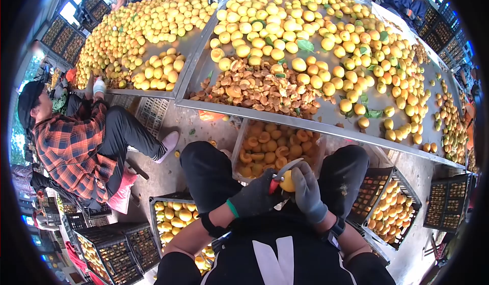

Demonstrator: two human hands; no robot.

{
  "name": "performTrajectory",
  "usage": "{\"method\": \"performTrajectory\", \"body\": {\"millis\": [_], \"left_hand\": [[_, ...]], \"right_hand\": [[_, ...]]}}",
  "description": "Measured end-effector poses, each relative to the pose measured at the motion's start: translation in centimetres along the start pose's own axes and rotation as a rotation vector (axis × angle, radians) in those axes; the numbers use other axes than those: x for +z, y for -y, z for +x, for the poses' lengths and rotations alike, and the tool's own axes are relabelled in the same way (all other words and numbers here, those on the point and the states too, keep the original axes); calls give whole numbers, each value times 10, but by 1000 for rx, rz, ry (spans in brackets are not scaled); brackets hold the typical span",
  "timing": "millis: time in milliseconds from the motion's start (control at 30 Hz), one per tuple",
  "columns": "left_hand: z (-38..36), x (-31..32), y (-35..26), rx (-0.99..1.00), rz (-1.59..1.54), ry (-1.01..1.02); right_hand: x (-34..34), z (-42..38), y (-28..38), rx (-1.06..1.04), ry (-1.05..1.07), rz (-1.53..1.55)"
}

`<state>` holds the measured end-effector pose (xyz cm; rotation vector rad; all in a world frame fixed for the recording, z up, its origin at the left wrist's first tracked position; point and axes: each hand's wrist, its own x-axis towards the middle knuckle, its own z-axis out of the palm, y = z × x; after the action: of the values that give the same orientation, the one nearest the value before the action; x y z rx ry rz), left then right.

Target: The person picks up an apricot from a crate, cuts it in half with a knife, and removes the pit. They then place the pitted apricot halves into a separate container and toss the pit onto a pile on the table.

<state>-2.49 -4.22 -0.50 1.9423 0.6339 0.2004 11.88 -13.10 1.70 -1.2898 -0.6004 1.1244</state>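
I sit with both hands in grey gloves over my lap. My left hand (253, 197) grips a small knife (283, 174) with a red handle, its blade pointing up and to the right. My right hand (308, 192) holds a yellow apricot (288, 181), and the blade lies against it. Just beyond my hands, between my knees, stands a crate of halved apricots (269, 146). Above it runs the edge of a metal table (285, 118) heaped with whole yellow apricots (285, 30) and a pile of brown pits and scraps (257, 87).
A person in a red plaid shirt (71, 145) sits on the left beside a second fruit-covered table (147, 25). Black crates of apricots stand at my left (173, 215), at my right (389, 208) and at the far right (448, 203). Other people work at the far side of the tables.
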Motion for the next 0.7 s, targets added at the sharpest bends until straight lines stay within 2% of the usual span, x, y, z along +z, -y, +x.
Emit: {"method": "performTrajectory", "body": {"millis": [33, 67, 100, 133, 167, 233, 267, 300, 333, 367, 400, 433, 467, 500, 567, 633, 667, 700], "left_hand": [[1, 4, 5, 48, -186, 22], [0, 7, 10, 49, -187, 23], [-2, 7, 10, -49, -417, 162], [-2, 6, 11, -147, -645, 300], [-5, 5, 11, -148, -647, 301], [-8, -2, 4, -564, -973, 474], [-7, -3, 0, -562, -969, 474], [-5, -4, -4, -446, -664, 385], [-4, -4, -6, -330, -366, 295], [-3, -5, -8, -332, -367, 299], [0, -7, -9, -264, -89, 103], [3, -8, -10, -190, 187, -99], [4, -8, -10, -191, 185, -103], [3, -9, -9, -191, 181, -151], [1, -13, -7, -192, 181, -196], [-3, -22, -7, -176, -107, -339], [-7, -27, -8, -173, -110, -334], [-12, -37, -21, -254, -376, -247]], "right_hand": [[-5, 1, -6, -237, -10, -267], [-7, 0, -8, -473, -20, -536], [-8, 0, -6, -473, -21, -536], [-8, 0, -1, -558, -31, -692], [-8, -1, 3, -639, -41, -847], [-9, 0, 12, -642, 6, -963], [-9, 2, 15, -647, 57, -1078], [-10, 8, 10, -653, 55, -1076], [-11, 15, 0, -362, 111, -691], [-12, 16, -6, -70, 158, -302], [-11, 14, -6, -70, 155, -305], [-9, 13, -5, 84, 127, -113], [-8, 12, -5, 240, 99, 82], [-9, 16, -12, 162, 113, -5], [-17, 19, -15, 219, 98, 89], [-26, 24, -22, 271, 78, 283], [-29, 24, -24, 269, 73, 282], [-26, 23, -18, 244, 83, 465]]}}
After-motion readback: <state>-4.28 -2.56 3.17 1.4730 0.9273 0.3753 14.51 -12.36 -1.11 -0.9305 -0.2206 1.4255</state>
